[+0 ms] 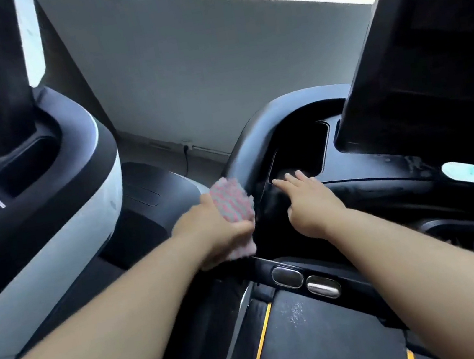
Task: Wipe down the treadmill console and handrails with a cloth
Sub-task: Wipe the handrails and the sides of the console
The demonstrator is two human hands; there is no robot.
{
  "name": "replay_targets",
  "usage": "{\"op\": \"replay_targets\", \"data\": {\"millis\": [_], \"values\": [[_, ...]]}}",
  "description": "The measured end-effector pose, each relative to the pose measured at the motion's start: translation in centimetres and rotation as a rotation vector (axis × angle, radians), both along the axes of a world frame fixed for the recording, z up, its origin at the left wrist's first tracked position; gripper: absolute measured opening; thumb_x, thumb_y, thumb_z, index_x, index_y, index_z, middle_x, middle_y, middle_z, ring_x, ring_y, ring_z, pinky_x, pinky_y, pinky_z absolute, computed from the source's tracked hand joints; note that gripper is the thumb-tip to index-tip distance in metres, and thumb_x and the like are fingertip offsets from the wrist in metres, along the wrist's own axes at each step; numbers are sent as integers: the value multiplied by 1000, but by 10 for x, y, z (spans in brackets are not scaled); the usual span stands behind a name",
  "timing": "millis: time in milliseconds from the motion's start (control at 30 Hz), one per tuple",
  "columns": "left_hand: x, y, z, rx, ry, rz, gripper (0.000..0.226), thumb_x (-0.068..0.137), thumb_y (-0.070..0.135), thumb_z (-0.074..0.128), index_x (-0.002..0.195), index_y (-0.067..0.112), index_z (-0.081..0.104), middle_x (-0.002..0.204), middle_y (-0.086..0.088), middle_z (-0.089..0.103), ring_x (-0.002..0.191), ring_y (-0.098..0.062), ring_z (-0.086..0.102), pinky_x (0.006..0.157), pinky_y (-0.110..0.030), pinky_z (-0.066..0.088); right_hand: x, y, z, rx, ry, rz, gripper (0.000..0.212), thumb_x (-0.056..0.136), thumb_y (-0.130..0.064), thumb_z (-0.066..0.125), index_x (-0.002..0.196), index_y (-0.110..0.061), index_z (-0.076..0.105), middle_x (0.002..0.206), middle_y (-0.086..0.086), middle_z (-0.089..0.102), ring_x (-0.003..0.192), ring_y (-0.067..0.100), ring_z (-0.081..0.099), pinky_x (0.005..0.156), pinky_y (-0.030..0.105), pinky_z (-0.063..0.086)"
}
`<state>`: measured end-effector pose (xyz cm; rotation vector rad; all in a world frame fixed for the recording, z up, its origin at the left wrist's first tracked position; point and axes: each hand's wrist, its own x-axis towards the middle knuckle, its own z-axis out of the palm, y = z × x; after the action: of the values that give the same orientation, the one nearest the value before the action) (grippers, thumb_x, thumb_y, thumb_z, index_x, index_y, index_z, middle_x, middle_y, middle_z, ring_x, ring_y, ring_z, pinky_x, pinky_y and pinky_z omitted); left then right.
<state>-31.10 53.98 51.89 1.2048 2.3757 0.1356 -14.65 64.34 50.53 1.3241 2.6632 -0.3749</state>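
My left hand (pixel 209 230) grips a pink and grey striped cloth (pixel 233 201) and holds it against the left outer side of the black treadmill console (pixel 255 145). My right hand (pixel 310 201) lies flat on the console top with its fingers straight, fingertips at the edge of a dark cup recess (pixel 302 150). The console's black screen (pixel 427 56) rises at the right. Two metal pulse sensors (pixel 304 282) sit on the front handrail bar below my hands.
A second treadmill with a grey and black console (pixel 78 204) stands close on the left, with a narrow gap between the machines. A grey wall (pixel 210 59) and a window are ahead. The belt deck with a yellow stripe (pixel 301 339) lies below.
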Motion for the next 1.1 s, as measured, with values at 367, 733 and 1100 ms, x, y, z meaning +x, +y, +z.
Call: {"op": "replay_targets", "data": {"millis": [367, 733, 1100], "values": [[35, -19, -17, -139, 364, -98, 122, 69, 57, 69, 149, 13, -12, 133, -18, 28, 112, -32, 40, 86, -45, 43, 19, -1, 11, -8, -95, -11, 65, 91, -12, 37, 151, -27, 18, 161, -4, 11, 149, 21, -1, 120, 44, 2], [42, 16, -24, -43, 473, -252, 97, 82, 45, 64, 150, 30, -3, 155, -24, 2, 133, -41, 22, 98, -53, 35, 52, -30, 5, 40, -83, -18, 66, 90, -15, 42, 151, -30, 20, 162, -1, 0, 149, 20, -6, 120, 48, 0], [24, 15, -14, 34, 204, -145, 119, 56, 59, 71, 144, 45, -9, 154, -13, 15, 134, -34, 32, 102, -47, 38, 75, -41, 20, -2, -102, -51, 63, 92, -15, 40, 151, -29, 22, 162, -4, 3, 148, 20, -6, 120, 48, 1]]}}
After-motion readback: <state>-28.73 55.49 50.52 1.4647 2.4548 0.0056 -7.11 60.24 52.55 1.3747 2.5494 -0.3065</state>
